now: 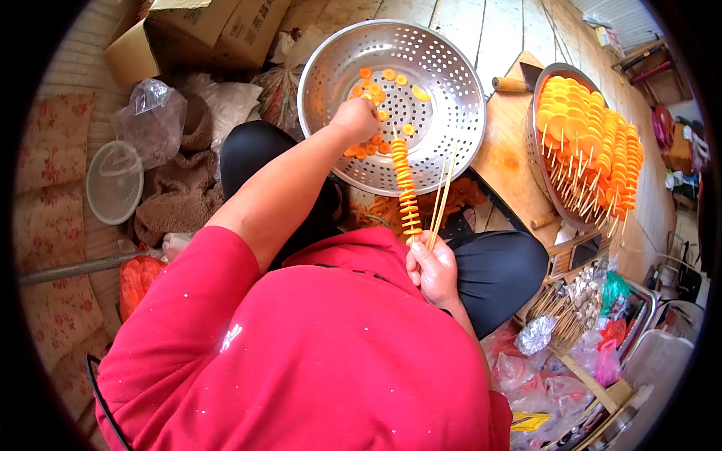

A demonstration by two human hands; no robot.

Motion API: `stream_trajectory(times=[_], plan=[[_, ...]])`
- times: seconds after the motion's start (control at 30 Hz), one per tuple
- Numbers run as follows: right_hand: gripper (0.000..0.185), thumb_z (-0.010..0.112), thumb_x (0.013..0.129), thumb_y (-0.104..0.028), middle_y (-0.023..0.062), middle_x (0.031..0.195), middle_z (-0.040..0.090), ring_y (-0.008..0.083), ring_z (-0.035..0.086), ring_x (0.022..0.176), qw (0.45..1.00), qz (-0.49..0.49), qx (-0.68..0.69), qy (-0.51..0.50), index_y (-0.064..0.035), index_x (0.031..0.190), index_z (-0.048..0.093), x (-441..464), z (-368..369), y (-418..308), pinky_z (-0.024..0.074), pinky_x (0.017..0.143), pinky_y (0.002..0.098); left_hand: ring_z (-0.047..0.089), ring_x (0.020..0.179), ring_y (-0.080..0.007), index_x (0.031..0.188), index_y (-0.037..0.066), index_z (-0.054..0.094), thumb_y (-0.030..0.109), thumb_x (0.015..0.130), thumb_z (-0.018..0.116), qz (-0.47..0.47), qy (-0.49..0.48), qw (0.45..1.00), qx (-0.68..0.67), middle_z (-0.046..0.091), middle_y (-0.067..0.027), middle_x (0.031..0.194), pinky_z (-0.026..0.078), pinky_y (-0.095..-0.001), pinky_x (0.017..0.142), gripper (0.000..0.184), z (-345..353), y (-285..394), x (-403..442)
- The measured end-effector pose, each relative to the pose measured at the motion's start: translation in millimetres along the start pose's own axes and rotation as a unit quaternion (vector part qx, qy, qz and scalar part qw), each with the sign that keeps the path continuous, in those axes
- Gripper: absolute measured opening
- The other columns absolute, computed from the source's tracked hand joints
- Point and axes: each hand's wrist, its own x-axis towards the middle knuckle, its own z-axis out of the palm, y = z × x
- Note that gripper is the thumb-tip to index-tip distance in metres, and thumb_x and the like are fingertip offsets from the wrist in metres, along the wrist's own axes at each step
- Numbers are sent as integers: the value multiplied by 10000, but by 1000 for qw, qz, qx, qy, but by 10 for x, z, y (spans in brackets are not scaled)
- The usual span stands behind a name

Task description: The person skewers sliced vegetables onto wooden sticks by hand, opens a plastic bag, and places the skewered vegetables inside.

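Note:
My right hand (434, 269) is closed around the lower end of a carrot skewer (404, 184), a stick threaded with many thin orange slices and pointing up toward the colander. Several bare bamboo skewers (442, 199) stick out of the same hand. Inside the large metal colander (465, 90), my left hand (357, 120) reaches in with its fingers curled together among loose carrot slices (376, 92). Its fingertips are partly hidden, so what they pinch does not show. The carrot skewer's tip stands close to the left hand, over the colander's near side.
At the right, a second metal colander (538, 143) is piled with finished carrot skewers (587, 128). A wooden board (505, 131) and a cleaver (519, 83) lie between the colanders. Orange scraps (459, 194) sit below. A cardboard box (203, 34) and white basket (114, 183) stand left.

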Motion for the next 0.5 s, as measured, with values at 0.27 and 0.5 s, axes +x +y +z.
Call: stream_trajectory(times=[0.27,0.5], plan=[[86,490,932,-123,38,622,506,69,403,433,1000,1,-10,0,-39,946,498,14,17,10,333,408,181,645,757,-208,920,10,557,-27,806,601,-126,-142,802,-566,615,-96,850,567,-328,711,127,-230,178,-164],[87,486,934,-122,37,623,505,70,403,438,1000,0,-10,5,-38,953,497,13,19,32,335,413,180,633,677,-202,842,2,564,-21,766,612,-128,-111,792,-586,614,-106,772,570,-317,627,94,-232,199,-186]])
